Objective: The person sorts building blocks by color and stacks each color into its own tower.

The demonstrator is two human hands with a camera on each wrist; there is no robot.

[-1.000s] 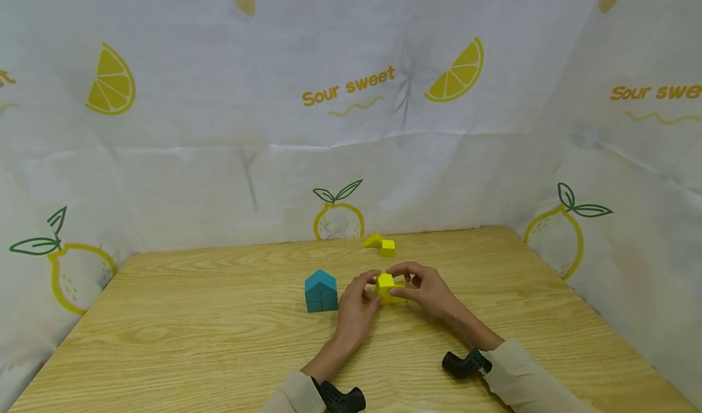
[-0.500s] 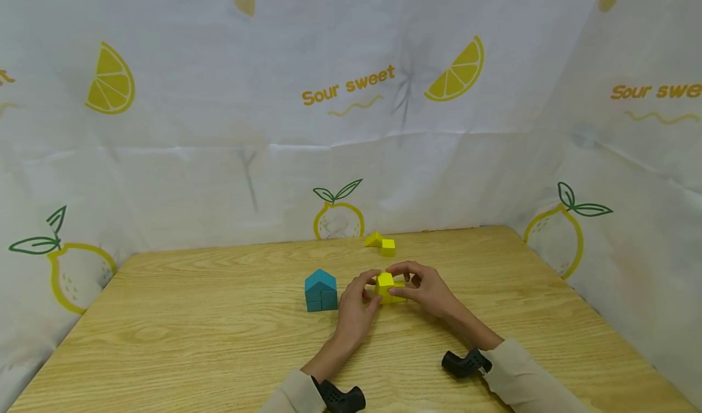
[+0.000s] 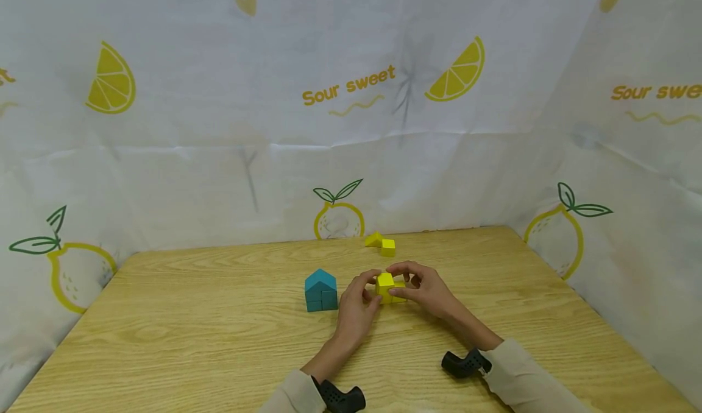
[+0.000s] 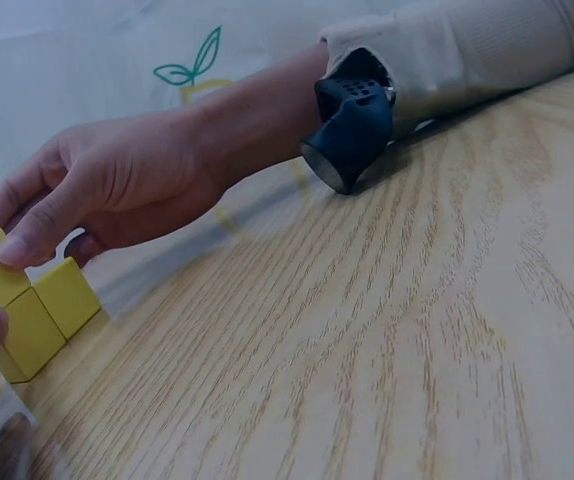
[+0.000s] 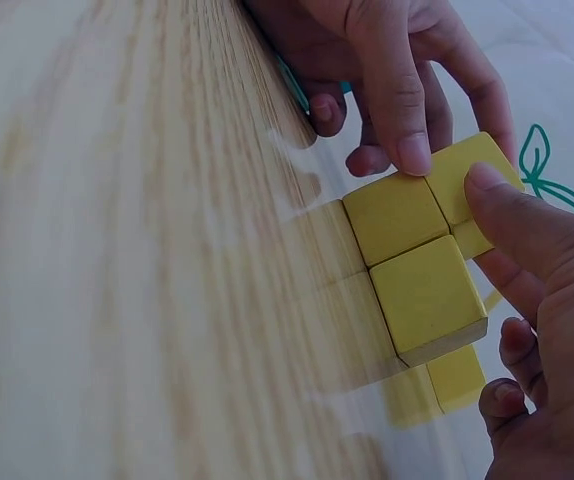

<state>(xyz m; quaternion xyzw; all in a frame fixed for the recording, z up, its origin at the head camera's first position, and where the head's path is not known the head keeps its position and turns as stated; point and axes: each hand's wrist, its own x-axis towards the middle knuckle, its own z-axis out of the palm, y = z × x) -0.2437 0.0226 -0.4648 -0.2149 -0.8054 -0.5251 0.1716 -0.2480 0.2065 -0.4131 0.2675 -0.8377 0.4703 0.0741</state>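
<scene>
Between my hands stands a small stack of yellow cubes: two side by side on the table, with a top cube (image 3: 386,280) over the left one. My right hand (image 3: 426,291) pinches this top cube, its thumb (image 5: 497,195) on the near face. From the left, my left hand (image 3: 356,306) holds the stack between thumb and fingers, the thumb (image 5: 407,130) near the seam of the top cube and lower left cube (image 5: 397,217). The lower right cube (image 5: 427,297) sits under my right hand. Fingers partly hide the stack's back.
Left of my left hand stands a teal block house (image 3: 320,291) with a pointed roof. Farther back lie a yellow triangular block (image 3: 374,240) and another yellow cube (image 3: 387,248). A printed white cloth (image 3: 219,181) hangs behind the wooden table (image 3: 192,340).
</scene>
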